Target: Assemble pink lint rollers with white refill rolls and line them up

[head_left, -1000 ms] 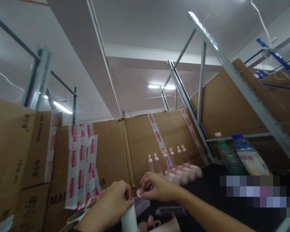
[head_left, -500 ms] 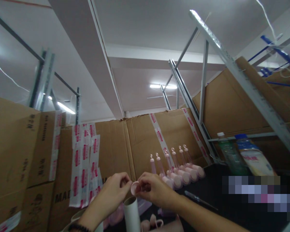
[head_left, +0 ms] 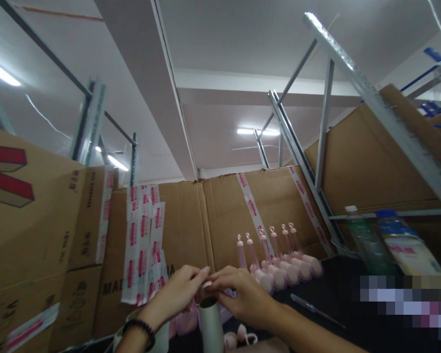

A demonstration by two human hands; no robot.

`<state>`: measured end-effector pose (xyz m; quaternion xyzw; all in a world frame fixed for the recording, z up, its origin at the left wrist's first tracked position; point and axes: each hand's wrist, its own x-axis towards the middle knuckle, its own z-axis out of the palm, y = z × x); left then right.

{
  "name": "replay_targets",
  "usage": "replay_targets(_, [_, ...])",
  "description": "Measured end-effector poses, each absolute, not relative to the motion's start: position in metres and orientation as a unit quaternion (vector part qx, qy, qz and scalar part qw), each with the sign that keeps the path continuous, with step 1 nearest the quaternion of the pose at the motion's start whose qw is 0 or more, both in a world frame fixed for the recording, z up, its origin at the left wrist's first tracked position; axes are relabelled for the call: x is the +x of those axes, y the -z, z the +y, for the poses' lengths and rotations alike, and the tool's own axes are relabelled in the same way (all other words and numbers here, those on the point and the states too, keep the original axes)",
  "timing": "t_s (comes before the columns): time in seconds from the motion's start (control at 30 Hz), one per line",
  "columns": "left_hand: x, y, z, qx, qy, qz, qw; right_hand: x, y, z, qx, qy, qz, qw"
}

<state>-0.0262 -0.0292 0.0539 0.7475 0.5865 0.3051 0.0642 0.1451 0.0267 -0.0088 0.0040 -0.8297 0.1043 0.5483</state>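
Observation:
My left hand [head_left: 176, 296] and my right hand [head_left: 242, 296] meet over the top end of an upright white tube [head_left: 211, 326] at the bottom centre. A small pink cap [head_left: 206, 286] sits between the fingertips of both hands, right at the tube's mouth. Both hands have their fingers curled in a pinch around it. A dark bracelet [head_left: 139, 328] is on my left wrist. Loose pink parts [head_left: 238, 338] lie on the dark table beside the tube.
A row of several pink roller tools [head_left: 282, 264] leans against a cardboard wall [head_left: 220, 215] behind. Taped boxes [head_left: 33, 220] stand left. A metal rack [head_left: 371, 103], a green bottle [head_left: 367, 240], a bag [head_left: 407, 245] and a screwdriver [head_left: 312, 308] are right.
The pink cap has come down from between my fingers onto the tube's top. My hands have closed together over it. The camera has shifted slightly left.

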Motion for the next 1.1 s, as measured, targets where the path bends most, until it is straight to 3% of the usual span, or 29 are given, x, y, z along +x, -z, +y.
replay_targets(0.6, [-0.028, -0.047, -0.029, 0.737, -0.261, 0.621, -0.056, 0.153, 0.007, 0.01, -0.001, -0.133, -0.825, 0.55])
replay_targets(0.83, [-0.035, -0.046, -0.026, 0.755, -0.255, 0.603, -0.007, 0.153, 0.007, 0.011, -0.019, -0.131, -0.807, 0.575])
replay_targets(1.1, [-0.047, -0.041, -0.021, 0.781, -0.235, 0.577, 0.043, 0.144, 0.013, 0.018, -0.022, -0.152, -0.827, 0.54])
